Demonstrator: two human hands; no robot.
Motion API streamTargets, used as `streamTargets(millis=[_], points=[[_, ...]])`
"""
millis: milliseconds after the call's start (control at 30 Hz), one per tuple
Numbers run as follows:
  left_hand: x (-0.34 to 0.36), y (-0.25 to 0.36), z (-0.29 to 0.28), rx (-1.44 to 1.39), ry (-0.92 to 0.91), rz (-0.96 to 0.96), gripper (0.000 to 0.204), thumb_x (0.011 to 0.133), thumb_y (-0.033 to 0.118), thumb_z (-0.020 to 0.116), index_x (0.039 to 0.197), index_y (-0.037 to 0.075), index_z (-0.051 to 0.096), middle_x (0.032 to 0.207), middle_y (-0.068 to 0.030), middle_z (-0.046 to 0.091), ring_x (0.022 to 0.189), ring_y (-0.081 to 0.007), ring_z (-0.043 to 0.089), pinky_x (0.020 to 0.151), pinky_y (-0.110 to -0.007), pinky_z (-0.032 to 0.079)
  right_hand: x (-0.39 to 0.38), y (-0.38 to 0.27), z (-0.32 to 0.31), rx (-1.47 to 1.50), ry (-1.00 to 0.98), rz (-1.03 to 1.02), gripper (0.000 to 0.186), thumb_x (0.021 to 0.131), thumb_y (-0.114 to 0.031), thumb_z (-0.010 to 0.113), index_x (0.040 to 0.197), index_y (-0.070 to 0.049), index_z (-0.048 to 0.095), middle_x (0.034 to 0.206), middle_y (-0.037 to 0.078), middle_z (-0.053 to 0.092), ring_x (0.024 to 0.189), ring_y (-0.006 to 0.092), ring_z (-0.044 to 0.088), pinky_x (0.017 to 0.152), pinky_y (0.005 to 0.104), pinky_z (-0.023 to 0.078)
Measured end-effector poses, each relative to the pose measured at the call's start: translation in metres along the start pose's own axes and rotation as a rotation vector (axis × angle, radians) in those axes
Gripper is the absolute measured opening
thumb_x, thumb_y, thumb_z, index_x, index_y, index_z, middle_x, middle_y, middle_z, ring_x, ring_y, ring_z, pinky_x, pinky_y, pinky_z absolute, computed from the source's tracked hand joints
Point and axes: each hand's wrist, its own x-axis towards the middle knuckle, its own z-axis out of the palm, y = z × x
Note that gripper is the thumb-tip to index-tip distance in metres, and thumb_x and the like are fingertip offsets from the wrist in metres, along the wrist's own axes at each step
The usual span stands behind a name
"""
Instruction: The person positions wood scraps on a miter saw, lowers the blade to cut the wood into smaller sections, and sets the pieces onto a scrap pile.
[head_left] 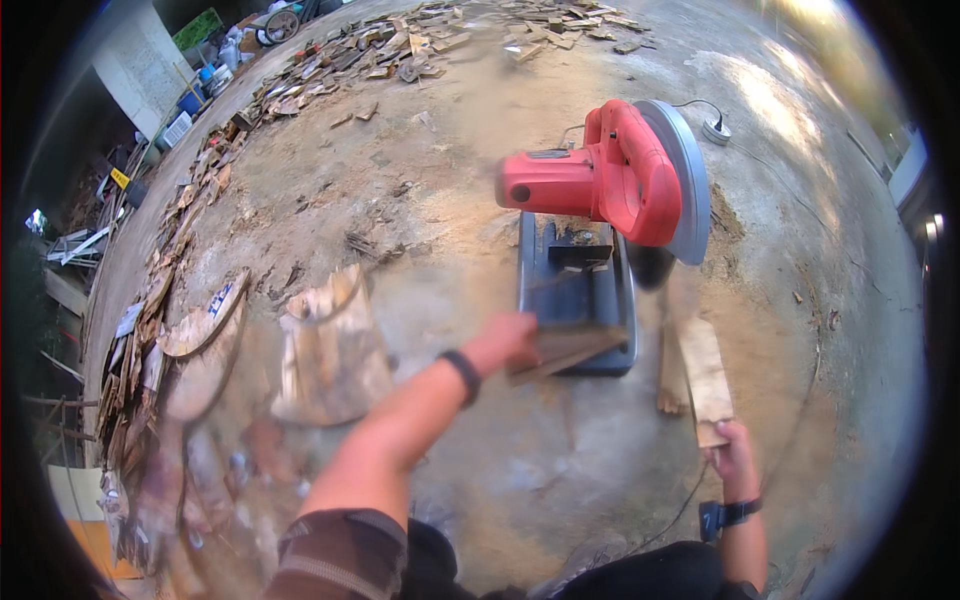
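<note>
A red chop saw (565,175) with a silver blade guard stands on its dark metal base (572,285). My left hand (505,340), slightly blurred, is closed on a short dark board (580,342) over the front of the base. My right hand (733,447) grips the lower end of a pale plank (705,375) to the right of the base, beside another board (672,390) lying there. A black band is on each wrist.
Curved board offcuts (330,350) lie at left, near a long heap of scrap wood (410,60) along the left and back. Stored items (195,95) stand by a concrete pillar (135,65). A power cord (818,370) runs across the floor at right.
</note>
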Motion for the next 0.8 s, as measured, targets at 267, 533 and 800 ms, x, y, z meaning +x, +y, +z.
streamTargets(millis=[267,533,800], points=[[0.008,-0.015,-0.015,-0.028,-0.181,-0.047,0.050,0.062,0.052,0.072,0.093,0.013,0.067,0.093,-0.0092,0.067,0.088,-0.0274,0.064,0.074,-0.037,0.051,-0.197,-0.040,-0.087,-0.220,0.388,-0.120,0.023,0.069,-0.020,0.057,0.085,-0.003,0.059,0.071,0.006,0.062,0.053,0.0174,0.059,0.039,0.0282,0.047],[0.012,-0.019,-0.010,0.026,-0.140,0.012,0.055,0.063,0.056,0.070,0.099,0.015,0.066,0.098,-0.0093,0.067,0.094,-0.0275,0.062,0.078,-0.037,0.050,-0.191,-0.127,-0.088,-0.273,0.734,-0.003,0.027,0.067,-0.024,0.056,0.094,-0.018,0.059,0.086,0.000,0.061,0.073,0.0177,0.059,0.045,0.0307,0.047],[0.011,-0.042,0.003,-0.064,-0.165,0.017,0.056,0.063,0.055,0.072,0.099,0.013,0.066,0.100,-0.0096,0.066,0.094,-0.0277,0.062,0.077,-0.039,0.050,-0.102,-0.370,0.139,-0.002,-0.027,-1.046,0.068,0.094,-0.037,0.051,0.137,0.008,0.023,0.133,0.028,0.040,0.123,0.0365,0.044,0.106,0.0421,0.035]])
